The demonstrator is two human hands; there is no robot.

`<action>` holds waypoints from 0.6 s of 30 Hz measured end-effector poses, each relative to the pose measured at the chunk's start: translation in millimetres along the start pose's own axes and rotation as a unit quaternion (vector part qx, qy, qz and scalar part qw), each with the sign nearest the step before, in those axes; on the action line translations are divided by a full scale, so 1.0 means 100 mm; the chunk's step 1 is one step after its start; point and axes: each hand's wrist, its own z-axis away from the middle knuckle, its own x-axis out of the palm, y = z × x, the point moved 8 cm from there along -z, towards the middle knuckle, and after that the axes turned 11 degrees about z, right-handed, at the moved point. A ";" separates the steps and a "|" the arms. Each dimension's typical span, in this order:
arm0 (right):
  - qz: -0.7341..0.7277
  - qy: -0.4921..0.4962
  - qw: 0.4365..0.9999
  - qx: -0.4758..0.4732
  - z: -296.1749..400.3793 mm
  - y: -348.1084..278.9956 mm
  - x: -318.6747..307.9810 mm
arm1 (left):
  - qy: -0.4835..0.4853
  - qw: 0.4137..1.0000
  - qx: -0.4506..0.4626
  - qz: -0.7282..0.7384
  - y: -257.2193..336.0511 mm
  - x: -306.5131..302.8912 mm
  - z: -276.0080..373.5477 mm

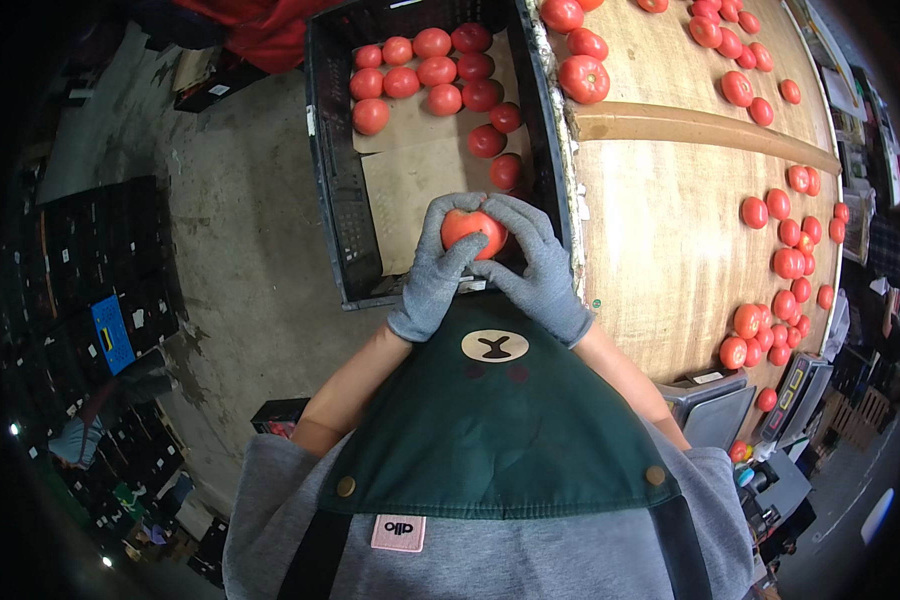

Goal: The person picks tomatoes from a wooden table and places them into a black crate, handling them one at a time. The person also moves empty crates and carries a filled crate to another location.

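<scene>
A red tomato [471, 231] is held between my two grey-gloved hands, above the near end of a black plastic crate [324, 187]. My left hand [436, 262] wraps it from the left, thumb across its front. From the right, my right hand [536, 262] curves around the same tomato, with its fingertips over the top. Inside the crate, a cardboard liner [412, 184] covers the bottom. Several tomatoes [436, 71] lie on it in rows at the far end, and more [505, 171] run down the right wall towards my hands.
A wooden table [645, 247] adjoins the crate's right side, with a wooden divider strip [705, 127] across it. Loose tomatoes [786, 262] lie along its far edge, others [585, 79] beyond the strip. A weighing scale [709, 409] stands at the near right. Stacked black crates [105, 255] line the left.
</scene>
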 end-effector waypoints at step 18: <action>-0.219 -0.042 0.938 0.266 0.33 0.86 0.16 | -0.141 0.835 -0.505 0.169 -1.18 -0.04 0.21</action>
